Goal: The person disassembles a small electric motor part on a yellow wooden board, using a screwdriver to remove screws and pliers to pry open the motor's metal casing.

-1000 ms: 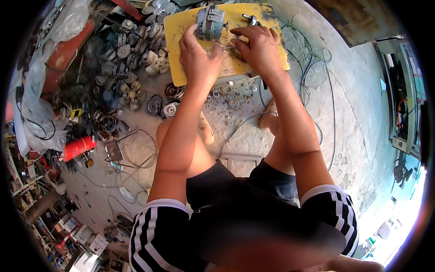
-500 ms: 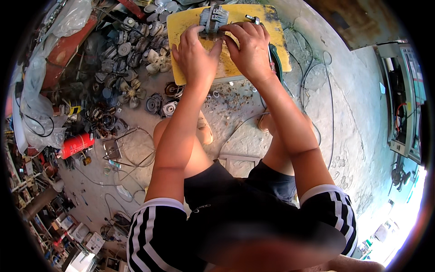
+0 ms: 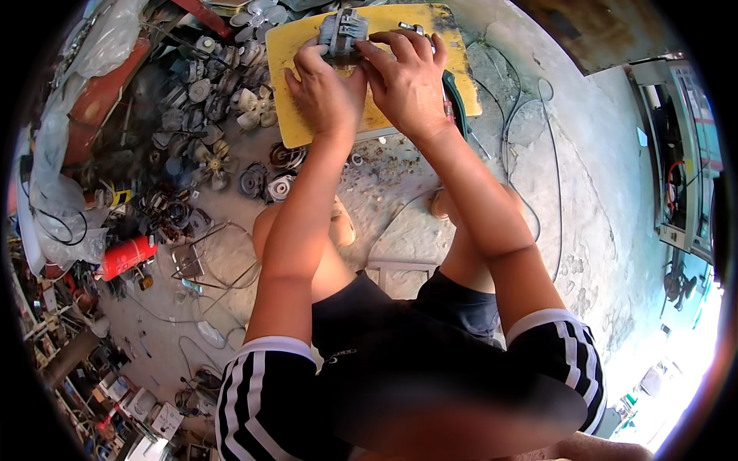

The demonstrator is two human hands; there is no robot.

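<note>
A small electric motor stator (image 3: pixel 344 29) with grey windings and a metal band over it sits on the far part of a yellow board (image 3: pixel 300 115). My left hand (image 3: pixel 329 96) holds its near left edge with bent fingers, the thumb pointing toward my other hand. At the near right edge, my right hand (image 3: pixel 409 88) has its index finger and thumb closed in against the stator, the other fingers lifted and curved. What lies between the fingertips is too small to make out. Partly hidden beyond the right hand lies a metal tool (image 3: pixel 411 28).
A green-handled tool (image 3: pixel 456 100) lies along the board's right side. Motor parts and fan blades (image 3: pixel 215 163) are heaped on the floor to the left. Cables (image 3: pixel 509 123) trail across the floor at right. A red cylinder (image 3: pixel 129 257) lies at far left.
The whole view has shifted slightly, putting the board and stator further left in the picture. Both hands stay at the stator's near edge, and the right hand's fingers have spread a little.
</note>
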